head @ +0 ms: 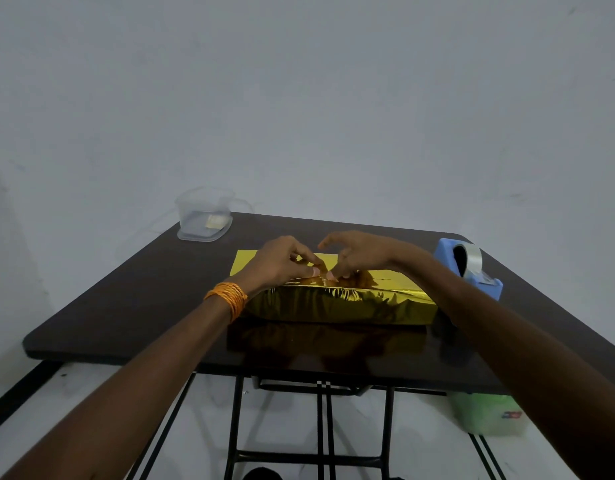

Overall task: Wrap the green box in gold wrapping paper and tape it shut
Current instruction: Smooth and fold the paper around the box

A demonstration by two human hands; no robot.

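The box lies on the dark table (126, 306), covered in shiny gold wrapping paper (337, 304); no green shows. A flat flap of the paper sticks out on the far left side. Both hands meet on top of the wrapped box near its middle. My left hand (282, 261), with orange bangles on the wrist, presses its fingertips down on the paper seam. My right hand (354, 254) touches the same spot with curled fingertips, its index finger raised. What lies under the fingertips is too small to tell; a bit of clear tape may be there.
A blue tape dispenser (468, 268) with a clear roll stands at the right of the box. A clear plastic container (204, 216) sits at the table's far left corner. A pale green box (486, 415) rests on the floor under the table's right side.
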